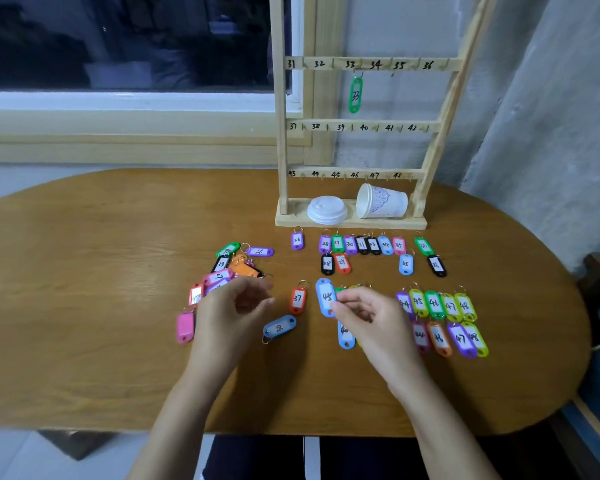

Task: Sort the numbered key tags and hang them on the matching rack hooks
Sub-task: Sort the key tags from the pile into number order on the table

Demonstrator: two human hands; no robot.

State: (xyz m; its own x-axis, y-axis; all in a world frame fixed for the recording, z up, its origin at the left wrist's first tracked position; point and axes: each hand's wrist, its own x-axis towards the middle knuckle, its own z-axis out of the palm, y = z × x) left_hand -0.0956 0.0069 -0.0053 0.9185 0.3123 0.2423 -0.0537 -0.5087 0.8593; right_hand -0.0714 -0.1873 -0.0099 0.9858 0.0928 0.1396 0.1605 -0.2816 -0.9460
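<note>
My right hand (368, 317) pinches the lower end of a blue tag marked 45 (325, 296), held just above the table. My left hand (234, 306) hovers with loosely curled fingers and holds nothing, beside a jumbled pile of tags (232, 268). An orange-red tag 37 (298, 299) and a blue tag (279, 328) lie between my hands. Sorted rows of tags lie ahead: 26 to 36 (364, 244) and 44 to 48 (440, 304). The wooden rack (357, 126) stands behind, numbered 31 to 48, with a green tag 33 (355, 95) hanging on its hook.
A white lid (327, 209) and a tipped paper cup (381, 201) lie on the rack's base. The oval wooden table (101, 237) meets a window sill at the back and a grey wall on the right. A pink tag (185, 326) lies left of my left hand.
</note>
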